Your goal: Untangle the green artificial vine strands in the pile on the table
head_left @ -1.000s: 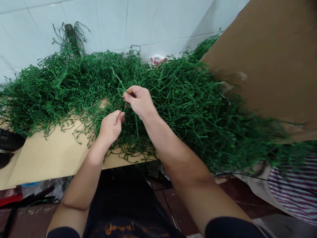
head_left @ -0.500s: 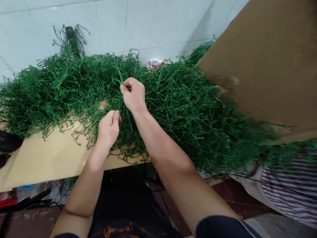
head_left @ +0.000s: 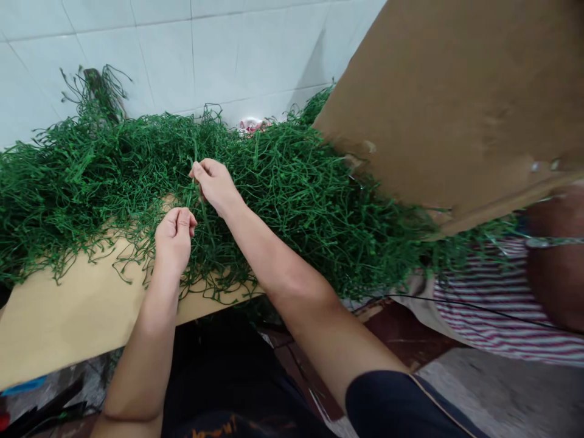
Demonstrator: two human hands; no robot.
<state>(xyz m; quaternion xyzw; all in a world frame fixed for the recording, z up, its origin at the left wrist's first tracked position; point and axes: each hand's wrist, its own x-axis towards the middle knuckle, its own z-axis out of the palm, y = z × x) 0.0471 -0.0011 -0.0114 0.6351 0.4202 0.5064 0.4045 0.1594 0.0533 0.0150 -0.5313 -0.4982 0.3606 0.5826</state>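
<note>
A thick heap of thin green stringy strands (head_left: 283, 194), many with small knob-like ends, spreads over a cardboard sheet (head_left: 86, 298). My right hand (head_left: 214, 184) is above the middle of the heap, with thumb and fingers pinched on a green strand (head_left: 206, 220). Closer to me and lower left, my left hand (head_left: 174, 236) is closed near the heap's front edge. Whatever its fingertips hold is hidden among the strands. The two hands are a short distance apart.
A large brown cardboard panel (head_left: 438, 115) leans over the heap's right side. White tiles (head_left: 255, 55) back the work surface. At the right sits another person in a striped garment (head_left: 497, 304), near a black cable (head_left: 460, 299). A dark upright piece (head_left: 97, 91) draped with strands stands at back left.
The view has swung to the right, so the heap and both hands appear further left. My right hand still pinches a strand and has come slightly nearer my left hand. More of the other person shows.
</note>
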